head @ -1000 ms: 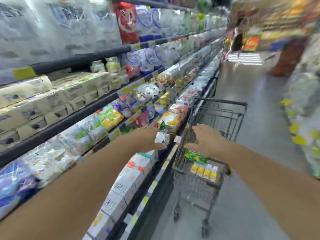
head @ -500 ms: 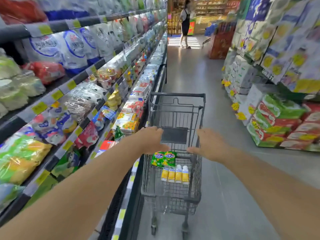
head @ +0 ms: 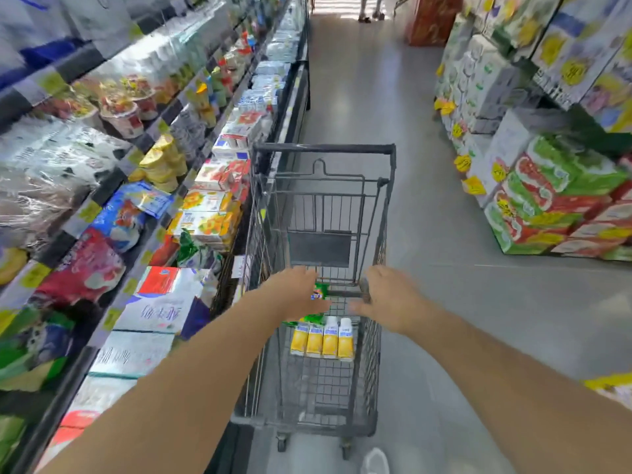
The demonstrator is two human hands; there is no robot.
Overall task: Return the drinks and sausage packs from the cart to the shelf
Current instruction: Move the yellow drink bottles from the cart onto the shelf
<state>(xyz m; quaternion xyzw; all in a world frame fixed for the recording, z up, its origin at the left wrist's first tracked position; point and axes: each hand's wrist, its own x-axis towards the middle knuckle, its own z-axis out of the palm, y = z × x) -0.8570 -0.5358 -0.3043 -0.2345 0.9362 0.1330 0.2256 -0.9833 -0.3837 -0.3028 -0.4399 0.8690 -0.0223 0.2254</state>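
Head view:
Cart (head: 323,149): stands against the shelf (head: 143,241) edge.
Drink bottles (head: 322,338): four in a row, upright, near basket's handle end (directly below both hands).
Green pack (head: 319,292): under left hand (head: 294,292), mostly hidden.
Left fingers: spread loosely, empty; nearer hand.
Right hand (head: 390,295): loosely curled at basket rim; grip unclear.

Four yellow drink bottles (head: 322,340) and a green pack (head: 319,291) lie in the cart (head: 383,213).
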